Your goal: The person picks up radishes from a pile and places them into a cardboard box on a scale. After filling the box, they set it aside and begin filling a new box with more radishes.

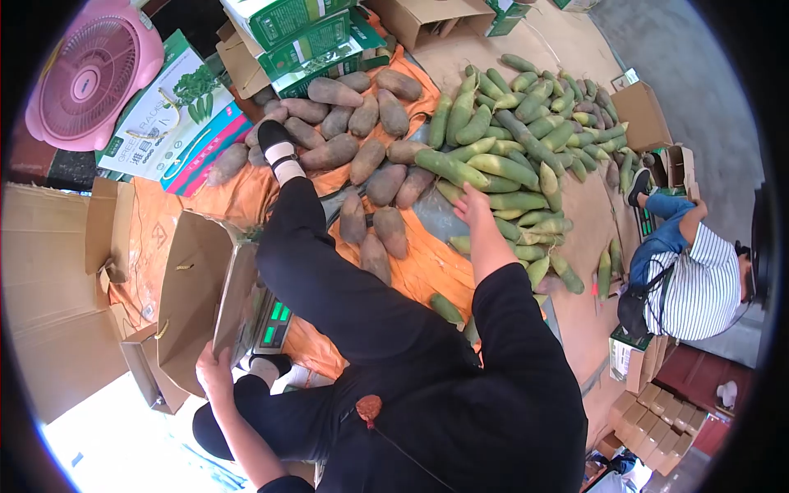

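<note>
An orange sheet [427, 267] covers the ground, with a heap of green radishes [509, 140] at its far side and brown roots [362, 148] beside them. An open cardboard box [193, 287] stands at the sheet's near edge; the left hand [214, 370] grips its flap. The right hand [472, 205], fingers loosely spread, rests on the green radishes, holding nothing I can tell.

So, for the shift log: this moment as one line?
left hand: holds cardboard box | right hand: on green radishes | co-worker: seated right
</note>
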A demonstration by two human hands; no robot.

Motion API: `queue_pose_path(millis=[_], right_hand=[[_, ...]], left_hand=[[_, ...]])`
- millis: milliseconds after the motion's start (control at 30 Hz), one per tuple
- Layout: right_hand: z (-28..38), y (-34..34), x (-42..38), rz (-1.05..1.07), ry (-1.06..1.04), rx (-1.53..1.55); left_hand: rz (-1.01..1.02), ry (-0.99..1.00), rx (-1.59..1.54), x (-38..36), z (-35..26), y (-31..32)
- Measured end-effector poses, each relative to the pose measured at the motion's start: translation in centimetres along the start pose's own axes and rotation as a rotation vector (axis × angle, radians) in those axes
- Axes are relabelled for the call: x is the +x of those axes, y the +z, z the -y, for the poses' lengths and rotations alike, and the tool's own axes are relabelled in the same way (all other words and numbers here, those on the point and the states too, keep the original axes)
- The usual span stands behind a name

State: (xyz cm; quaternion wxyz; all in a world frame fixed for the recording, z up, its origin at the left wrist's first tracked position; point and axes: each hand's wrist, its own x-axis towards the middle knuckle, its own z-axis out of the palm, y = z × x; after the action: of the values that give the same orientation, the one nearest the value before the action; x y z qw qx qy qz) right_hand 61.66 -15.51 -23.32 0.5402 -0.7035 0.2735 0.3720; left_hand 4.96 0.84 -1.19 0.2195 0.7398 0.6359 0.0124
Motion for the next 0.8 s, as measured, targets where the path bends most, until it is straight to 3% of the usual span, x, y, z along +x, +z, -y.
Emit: queue_pose_path(millis=[267, 533, 733, 800], right_hand=[[0.7, 1.2, 4.1, -0.085, 0.139, 0.438], [0.7, 1.6, 7.4, -0.081, 0.182, 0.540], [0.2, 1.2, 9.0, -0.057, -0.116, 0.387], [1.8, 2.9, 3.4, -0.084, -0.395, 0.225]], left_hand=[[-0.025, -0.008, 0.009, 0.0, 0.1, 0.1], [0.006, -0.054, -0.029, 0.2, 0.0, 0.0], [-0.007, -0.020, 0.110, 0.2, -0.1, -0.3], [-0.020, -0.019, 0.087, 0.0, 0.1, -0.2]])
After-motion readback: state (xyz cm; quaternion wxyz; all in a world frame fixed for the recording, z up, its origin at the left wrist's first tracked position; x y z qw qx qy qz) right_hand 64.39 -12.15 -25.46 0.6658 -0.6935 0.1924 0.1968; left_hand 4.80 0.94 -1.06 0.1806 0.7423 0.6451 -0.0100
